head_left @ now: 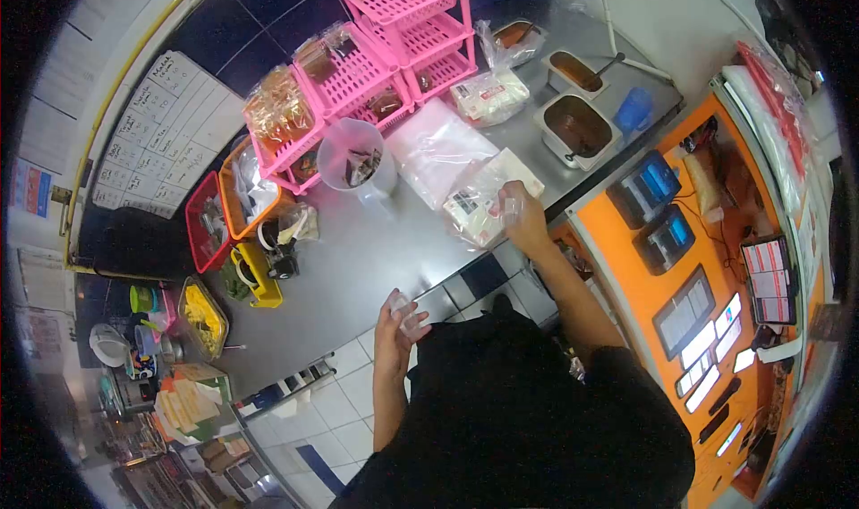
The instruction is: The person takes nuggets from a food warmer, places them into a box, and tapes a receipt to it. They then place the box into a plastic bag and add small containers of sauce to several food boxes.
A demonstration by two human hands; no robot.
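One left hand [394, 328] and one right hand [525, 217] hold clear plastic [408, 316].

Counter [358, 263]: pitcher [358, 133] before racks [407, 4], bag stack [434, 138] right of pitcher, pack [470, 207] at near edge, pan [547, 126] farther right. Tablets [662, 182] on right-hand desk [626, 263]. Tape dispenser [256, 275] left.

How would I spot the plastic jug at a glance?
Find the pink racks on the steel counter. Just in front of them stands a cloudy, see-through jug, between the orange basket and the flat plastic bags. Its pale handle sets it apart.
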